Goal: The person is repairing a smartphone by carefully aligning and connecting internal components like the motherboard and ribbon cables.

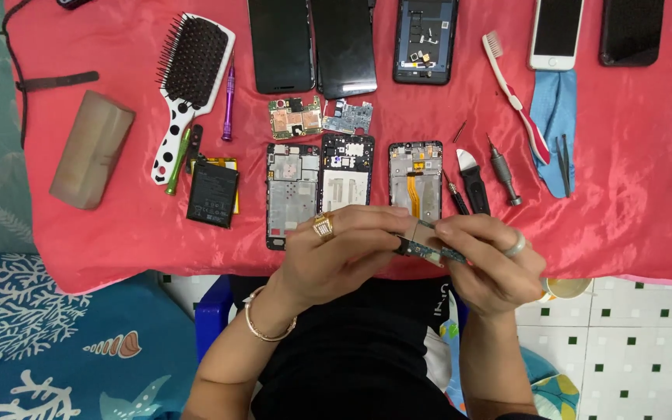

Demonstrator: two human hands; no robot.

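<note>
The left hand (336, 253), with a gold ring on one finger and a thin bracelet on the wrist, was closed around one end of a small circuit board (427, 250). The right hand (488, 260), with a silver ring, pinched the other end of the same board between the thumb and the fingers. The board was in the air, just over the near edge of the tabletop (631, 194), which was covered with a red cloth, and above the person's lap.

Just behind the hands, three opened phone frames (348, 183) lay side by side on the cloth. Near the right hand there were a small black prying tool (472, 180), a short screwdriver (502, 173) and a pair of tweezers (564, 163) on a blue cloth (554, 109). A red and white toothbrush (516, 99) lay beside them. Further left were a black battery (213, 193), a purple screwdriver (229, 101) and a spotted hairbrush (188, 85). Several whole phones (281, 43) lay along the far edge.
</note>
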